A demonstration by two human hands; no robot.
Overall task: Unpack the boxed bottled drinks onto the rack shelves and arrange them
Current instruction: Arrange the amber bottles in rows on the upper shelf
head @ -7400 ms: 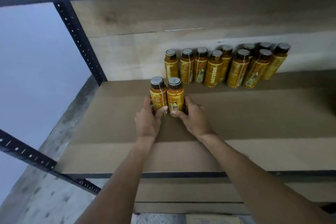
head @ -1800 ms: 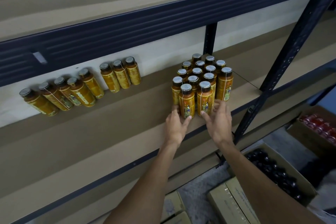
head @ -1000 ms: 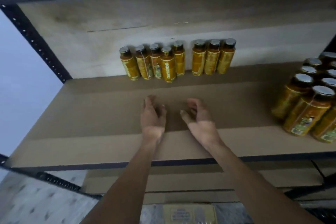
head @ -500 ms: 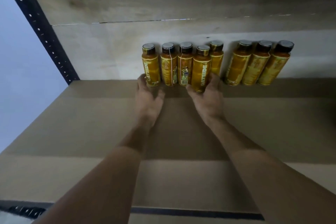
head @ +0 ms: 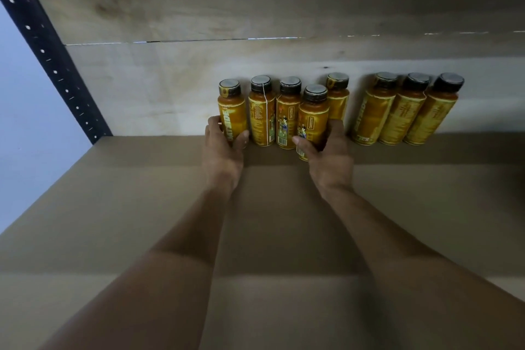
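Cardboard-lined shelf, eight orange bottles along its back wall. Left hand grips leftmost bottle; right hand grips fourth bottle, forward of the row. Arranging partly done, I'd judge; gap unclosed, box unseen.

Shelf front open; bottles line back wall, gap after fifth bottle, upright post blocks left.

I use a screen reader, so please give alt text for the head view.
The left hand holds the leftmost bottle and the right hand holds the fourth bottle, among eight orange bottles standing along the back of the shelf.
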